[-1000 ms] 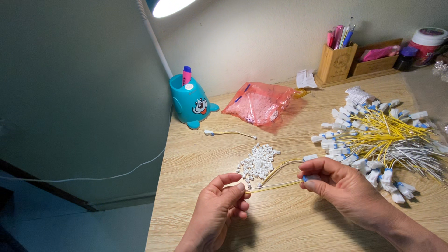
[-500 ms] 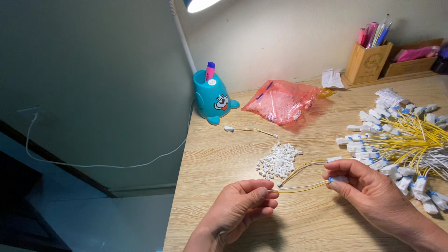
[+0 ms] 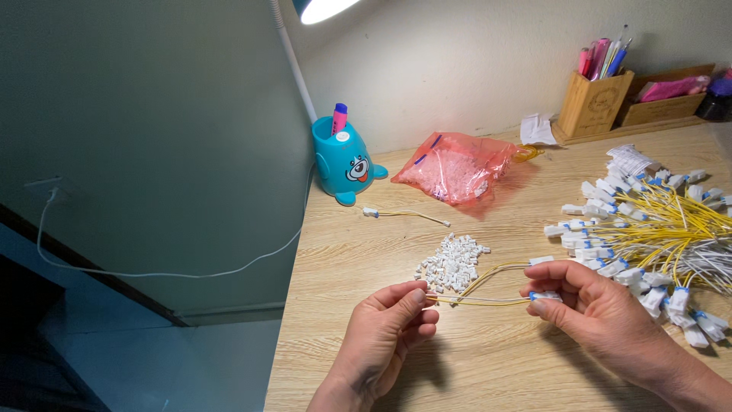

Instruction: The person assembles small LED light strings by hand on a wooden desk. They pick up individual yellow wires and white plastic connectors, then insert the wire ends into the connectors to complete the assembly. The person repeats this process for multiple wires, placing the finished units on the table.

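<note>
Desk: pale wooden tabletop against a cream wall, lit by a lamp overhead; dark drop-off at nine o'clock.
Left hand: my left hand, at six o'clock, has thumb and forefinger pinched shut on one end of the yellow wires.
Right hand: my right hand, at four o'clock, has its fingers curled narrow around the wires' other end, where a white connector with a blue tab sits at my thumb.
Wires: they loop between both hands, just above the wood.
Loose pieces: a pile of small white housings just beyond the loop, at twelve o'clock from my left hand.
Finished bundle: yellow wire harnesses fanned out at three o'clock.
Far edge: red plastic bag, blue cartoon pen pot, wooden pen holder.
</note>
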